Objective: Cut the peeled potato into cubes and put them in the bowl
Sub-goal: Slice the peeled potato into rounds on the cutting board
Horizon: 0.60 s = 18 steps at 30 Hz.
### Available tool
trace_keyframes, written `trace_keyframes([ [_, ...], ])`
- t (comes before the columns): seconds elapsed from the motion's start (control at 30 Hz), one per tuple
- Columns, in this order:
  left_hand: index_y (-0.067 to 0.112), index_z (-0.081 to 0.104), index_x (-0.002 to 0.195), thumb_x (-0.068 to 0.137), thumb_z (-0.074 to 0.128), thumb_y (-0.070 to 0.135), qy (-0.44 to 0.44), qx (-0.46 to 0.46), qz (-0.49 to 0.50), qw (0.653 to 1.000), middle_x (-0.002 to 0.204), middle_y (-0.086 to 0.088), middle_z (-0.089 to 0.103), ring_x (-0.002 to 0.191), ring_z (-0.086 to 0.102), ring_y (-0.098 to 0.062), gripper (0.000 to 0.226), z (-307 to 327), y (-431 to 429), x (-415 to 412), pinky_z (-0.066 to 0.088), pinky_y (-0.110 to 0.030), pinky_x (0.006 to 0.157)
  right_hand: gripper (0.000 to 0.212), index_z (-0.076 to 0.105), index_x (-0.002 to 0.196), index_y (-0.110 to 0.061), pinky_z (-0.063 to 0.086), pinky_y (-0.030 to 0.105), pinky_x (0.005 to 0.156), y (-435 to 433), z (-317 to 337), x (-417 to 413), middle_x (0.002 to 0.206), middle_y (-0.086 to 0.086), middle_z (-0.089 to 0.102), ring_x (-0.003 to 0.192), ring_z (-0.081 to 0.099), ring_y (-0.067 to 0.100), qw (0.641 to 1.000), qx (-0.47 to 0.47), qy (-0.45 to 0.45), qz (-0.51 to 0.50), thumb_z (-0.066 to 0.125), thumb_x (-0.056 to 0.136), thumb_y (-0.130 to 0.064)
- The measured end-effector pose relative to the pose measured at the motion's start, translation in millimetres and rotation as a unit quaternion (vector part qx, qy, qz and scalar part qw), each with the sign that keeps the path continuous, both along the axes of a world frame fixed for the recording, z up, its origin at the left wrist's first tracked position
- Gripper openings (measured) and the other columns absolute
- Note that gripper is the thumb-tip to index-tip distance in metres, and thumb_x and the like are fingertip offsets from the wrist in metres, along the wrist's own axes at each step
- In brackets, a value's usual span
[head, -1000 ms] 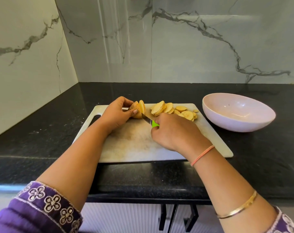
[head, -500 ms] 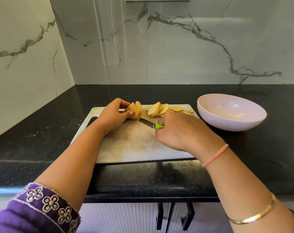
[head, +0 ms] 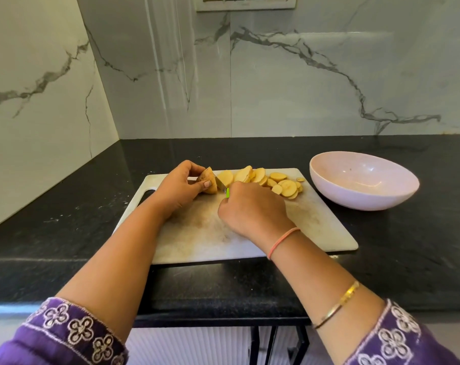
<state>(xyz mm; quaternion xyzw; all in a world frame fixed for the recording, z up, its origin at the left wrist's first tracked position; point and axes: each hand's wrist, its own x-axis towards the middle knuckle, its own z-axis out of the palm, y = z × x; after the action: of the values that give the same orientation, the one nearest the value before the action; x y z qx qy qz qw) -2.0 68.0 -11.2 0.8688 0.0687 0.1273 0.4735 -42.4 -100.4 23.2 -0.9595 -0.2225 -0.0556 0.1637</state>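
Knife handle point(head: 227, 192) mostly inside right hand point(head: 252, 209)

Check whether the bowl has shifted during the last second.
No. The bowl sits just right of the cutting board's far right corner, with the same small gap as before.

No readable text, labels, brands or numbers appear on anything here.

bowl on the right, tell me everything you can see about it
The bowl is wide and shallow, pale pink, with a glossy, ceramic-looking finish that catches the light inside. It stands upright on the black counter, close to the right of the cutting board. Nothing lies in it except what look like a few tiny dark specks. As far as can be seen, only the counter touches it.
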Motion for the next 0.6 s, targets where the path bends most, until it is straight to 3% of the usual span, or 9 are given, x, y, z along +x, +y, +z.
trace_keyframes([
  [0.2,0.023,0.053,0.108,0.088,0.066,0.021,-0.005,0.006,0.003,1.000,0.119,0.000,0.060,0.109,0.059,-0.018,0.024,0,3,1,0.048,-0.042,0.099,0.017,0.054,0.084,-0.016,0.035,0.029,0.062,-1,0,5,0.073,0.002,0.045,0.075,0.046,0.021,0.999,0.000,0.004,-0.048,0.041,0.094,-0.021],
  [0.43,0.022,0.051,0.114,0.089,0.064,0.022,0.007,0.009,0.003,1.000,0.123,0.000,0.057,0.112,0.057,-0.018,0.029,0,2,-2,0.047,-0.041,0.101,0.025,0.041,0.068,-0.017,0.028,0.025,0.051,-13,-2,4,0.068,-0.001,0.043,0.074,0.047,0.021,0.997,0.038,0.041,-0.060,0.043,0.092,-0.023],
  [0.6,0.020,0.051,0.118,0.089,0.063,0.022,0.007,0.014,0.002,1.000,0.125,0.000,0.056,0.113,0.056,-0.018,0.031,2,0,-1,0.046,-0.041,0.102,0.024,0.042,0.068,-0.017,0.027,0.026,0.049,-19,-3,6,0.067,0.001,0.047,0.064,0.046,0.018,0.992,0.091,0.074,-0.045,0.042,0.091,-0.023],
])
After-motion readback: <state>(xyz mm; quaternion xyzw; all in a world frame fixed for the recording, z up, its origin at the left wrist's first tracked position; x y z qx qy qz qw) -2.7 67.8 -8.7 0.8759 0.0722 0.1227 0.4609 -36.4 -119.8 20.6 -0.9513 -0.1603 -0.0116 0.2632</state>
